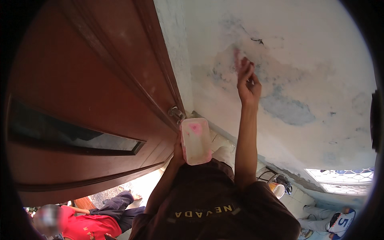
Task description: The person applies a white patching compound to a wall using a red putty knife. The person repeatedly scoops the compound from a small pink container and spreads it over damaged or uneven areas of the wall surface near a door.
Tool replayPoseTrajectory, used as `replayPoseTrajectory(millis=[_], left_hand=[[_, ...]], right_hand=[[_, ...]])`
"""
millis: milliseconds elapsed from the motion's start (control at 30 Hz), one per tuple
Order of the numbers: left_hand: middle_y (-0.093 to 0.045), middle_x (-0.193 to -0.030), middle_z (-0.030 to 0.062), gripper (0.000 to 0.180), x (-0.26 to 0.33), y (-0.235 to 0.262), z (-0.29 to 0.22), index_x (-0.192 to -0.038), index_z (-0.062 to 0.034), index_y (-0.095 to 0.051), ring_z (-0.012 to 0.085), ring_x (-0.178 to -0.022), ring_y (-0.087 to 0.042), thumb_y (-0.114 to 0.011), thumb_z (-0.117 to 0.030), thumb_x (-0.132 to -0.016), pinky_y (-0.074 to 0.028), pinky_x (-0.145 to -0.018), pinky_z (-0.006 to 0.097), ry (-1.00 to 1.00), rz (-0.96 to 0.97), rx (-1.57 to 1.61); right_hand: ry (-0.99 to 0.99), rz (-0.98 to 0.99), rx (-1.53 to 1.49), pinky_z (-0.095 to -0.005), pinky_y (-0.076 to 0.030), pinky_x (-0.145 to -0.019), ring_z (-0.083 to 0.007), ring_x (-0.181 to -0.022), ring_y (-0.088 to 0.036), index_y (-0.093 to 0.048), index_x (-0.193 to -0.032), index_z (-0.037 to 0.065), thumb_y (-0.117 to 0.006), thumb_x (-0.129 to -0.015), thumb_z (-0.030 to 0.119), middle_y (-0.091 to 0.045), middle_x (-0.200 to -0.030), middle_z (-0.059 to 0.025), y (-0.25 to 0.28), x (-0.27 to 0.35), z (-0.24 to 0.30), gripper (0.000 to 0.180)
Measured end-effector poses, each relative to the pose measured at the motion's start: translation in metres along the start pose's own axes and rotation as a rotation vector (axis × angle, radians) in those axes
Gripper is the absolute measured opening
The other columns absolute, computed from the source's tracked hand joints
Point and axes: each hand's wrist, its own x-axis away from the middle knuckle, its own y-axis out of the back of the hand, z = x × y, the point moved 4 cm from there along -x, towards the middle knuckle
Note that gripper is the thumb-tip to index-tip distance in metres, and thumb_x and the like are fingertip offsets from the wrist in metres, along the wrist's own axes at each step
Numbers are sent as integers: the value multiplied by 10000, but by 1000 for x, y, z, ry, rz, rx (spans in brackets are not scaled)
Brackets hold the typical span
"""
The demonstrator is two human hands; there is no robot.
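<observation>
My left hand grips a rectangular white plastic tub by its left side. The tub has pink smears on its rim and inside. With my arm stretched up, my right hand is at the patchy wall, its fingers closed around a thin pinkish tool. Motion blurs the tool, so its exact kind is unclear. Around that hand the wall shows grey-blue stains, peeled patches and a small dark crack.
A brown wooden door with a metal handle stands close on the left. A bucket sits on the tiled floor to the right, below a patterned window grille. One person in red is at lower left, another at lower right.
</observation>
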Motion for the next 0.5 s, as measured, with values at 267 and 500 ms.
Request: replayPoseTrajectory(millis=[267, 500], left_hand=[[-549, -1450, 95, 694, -13, -22, -7, -1524, -135, -418, 247, -1286, -576, -392, -630, -1039, -484, -1089, 447, 122, -105, -116], [-513, -1492, 87, 689, -25, -17, 15, -1545, -145, -394, 256, -1349, -524, -360, -623, -1050, -446, -1128, 451, 193, 83, 73]], right_hand=[[176, -328, 427, -314, -536, -1094, -340, -1275, -564, -521, -1203, -205, -534, -944, -63, -569, -1322, -269, 141, -14, 7, 295], [223, -99, 264, -371, -609, -998, -389, -1212, -604, -451, -1331, -203, -423, -978, -74, -527, -1349, -333, 126, -78, 95, 377]])
